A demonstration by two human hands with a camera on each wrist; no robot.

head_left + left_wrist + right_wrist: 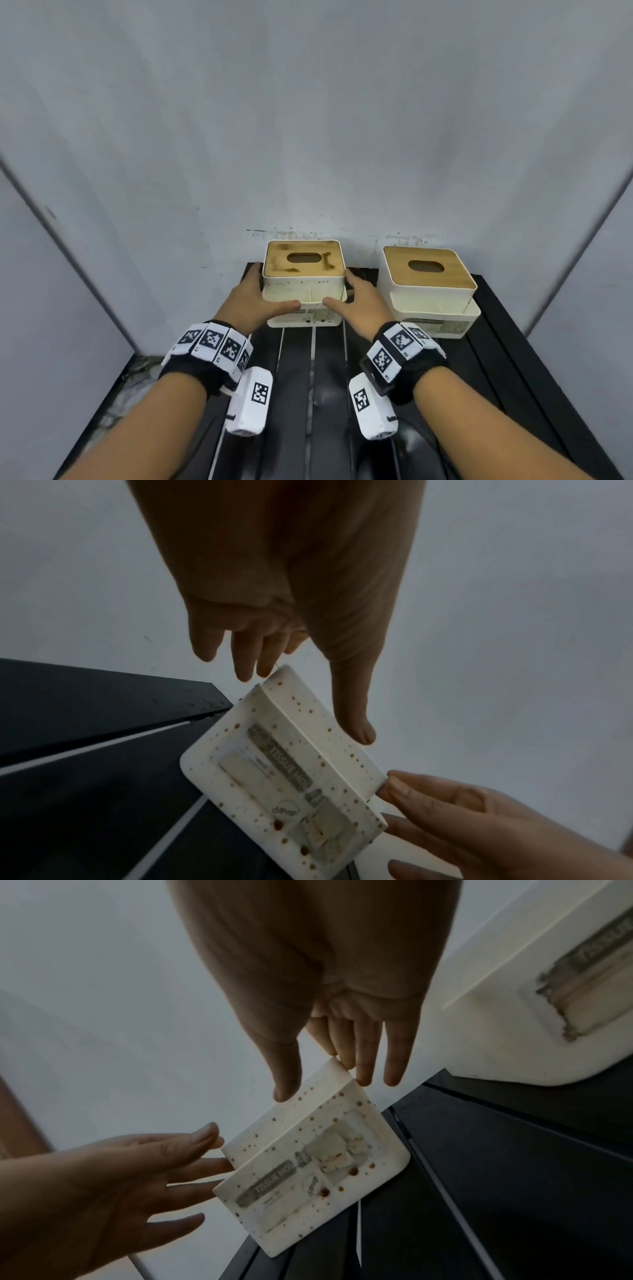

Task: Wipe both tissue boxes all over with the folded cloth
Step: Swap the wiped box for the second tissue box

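A stained white tissue box [303, 287] with a smeared wooden lid [274, 260] sits at the table's far edge; brown spots cover its labelled front [291, 772] [308, 1164]. My left hand [253, 301] [274, 631] lies along its left side and my right hand [359, 305] [342, 1020] along its right side, fingers straight, thumbs at the front face. A cleaner second tissue box [428, 277] [514, 1001] stands to the right, untouched. No cloth is in view.
The boxes stand on a black slatted table [496, 342] pushed against a grey wall [308, 120]. More wall panels close in at the left and right. Patterned floor [137, 380] shows left of the table.
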